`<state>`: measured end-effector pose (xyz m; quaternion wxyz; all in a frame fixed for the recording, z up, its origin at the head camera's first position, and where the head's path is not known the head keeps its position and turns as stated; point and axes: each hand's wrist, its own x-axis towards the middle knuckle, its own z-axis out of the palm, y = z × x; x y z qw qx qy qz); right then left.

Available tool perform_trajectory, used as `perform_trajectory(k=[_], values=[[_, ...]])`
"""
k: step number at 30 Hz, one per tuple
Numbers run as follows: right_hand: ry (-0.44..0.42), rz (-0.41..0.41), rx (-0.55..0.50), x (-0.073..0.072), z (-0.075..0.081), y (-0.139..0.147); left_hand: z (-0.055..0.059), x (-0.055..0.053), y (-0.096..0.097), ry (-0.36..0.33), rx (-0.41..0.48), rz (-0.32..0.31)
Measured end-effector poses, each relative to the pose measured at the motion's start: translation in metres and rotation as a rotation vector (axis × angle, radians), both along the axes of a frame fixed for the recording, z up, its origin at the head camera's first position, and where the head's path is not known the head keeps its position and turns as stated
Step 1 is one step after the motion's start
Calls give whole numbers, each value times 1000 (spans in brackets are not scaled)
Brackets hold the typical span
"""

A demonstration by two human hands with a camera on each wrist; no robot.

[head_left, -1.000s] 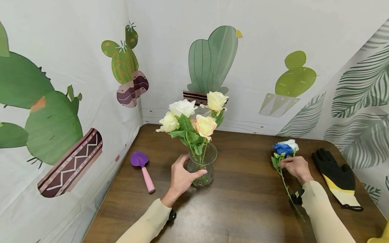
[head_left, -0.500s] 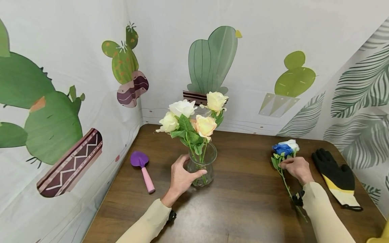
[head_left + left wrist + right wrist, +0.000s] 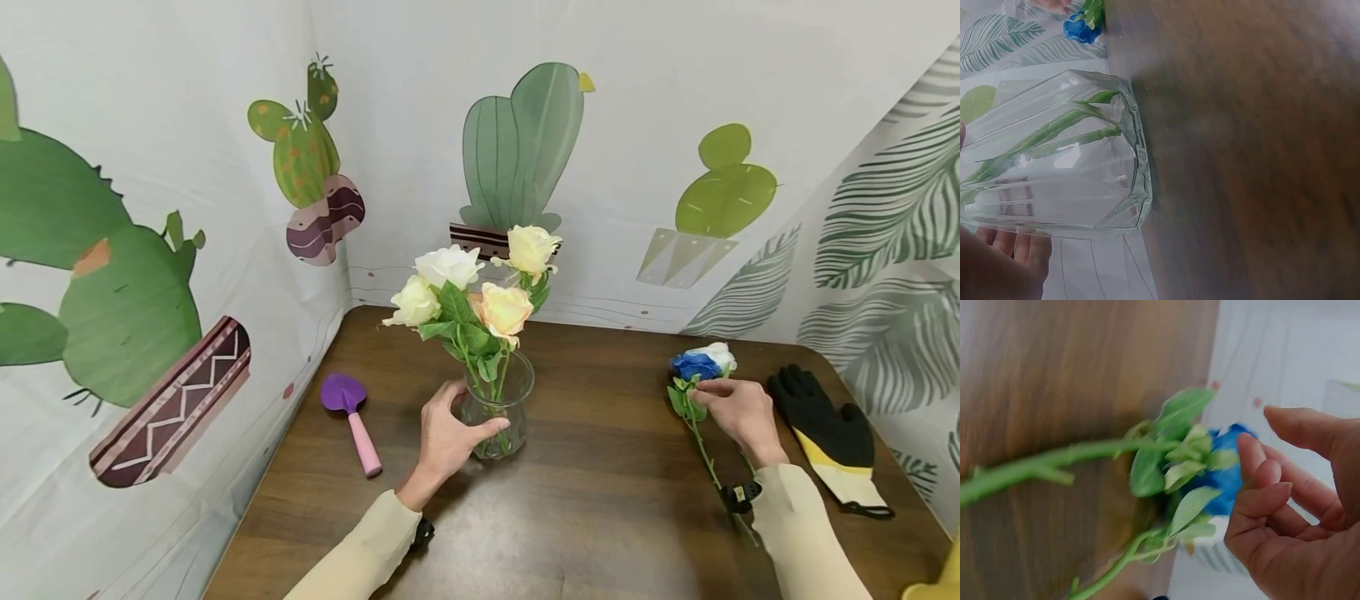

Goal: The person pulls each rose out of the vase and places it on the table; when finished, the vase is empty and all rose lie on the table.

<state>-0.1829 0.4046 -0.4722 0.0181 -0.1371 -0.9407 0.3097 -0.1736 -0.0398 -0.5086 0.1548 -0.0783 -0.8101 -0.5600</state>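
Observation:
My left hand point(image 3: 447, 435) grips a clear glass vase point(image 3: 517, 427), thumb in front and fingers round its far side. White, cream and peach roses point(image 3: 507, 310) stand in it; their green stems point(image 3: 1041, 134) show through the glass in the left wrist view. At the right, a blue rose point(image 3: 693, 367) and a white rose point(image 3: 722, 357) lie side by side on the table. My right hand point(image 3: 738, 414) is at the blue bloom and its leaves. In the right wrist view its thumb stands apart from the loosely bent fingers point(image 3: 1257, 503), with no stem between them.
A trowel point(image 3: 365, 442) with a purple blade and pink handle lies at the left of the wooden table point(image 3: 600, 500). Right of my right hand lies a black, yellow and cream work glove point(image 3: 832, 442). Something yellow point(image 3: 933, 587) shows at the lower right corner.
My right hand has shifted slightly at the roses, its wrist a little to the right. The lower end of the long stem has moved slightly right. My left hand and the vase stay put.

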Motion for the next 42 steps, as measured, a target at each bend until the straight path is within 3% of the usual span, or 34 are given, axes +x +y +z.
perform_trajectory(k=[9,19,25,36,42], values=[[238,-28,-82,6,12,-48,0,0,0,-1,-9,8],[415,40,-434,11,29,-116,-3,0,0,2,-9,3],[456,111,-543,7,39,-149,-1,0,-1,5,-3,-3],[447,296,-546,-6,43,-195,0,1,0,1,-17,3],[450,348,-530,-15,47,-210,1,1,0,-3,-22,9]])
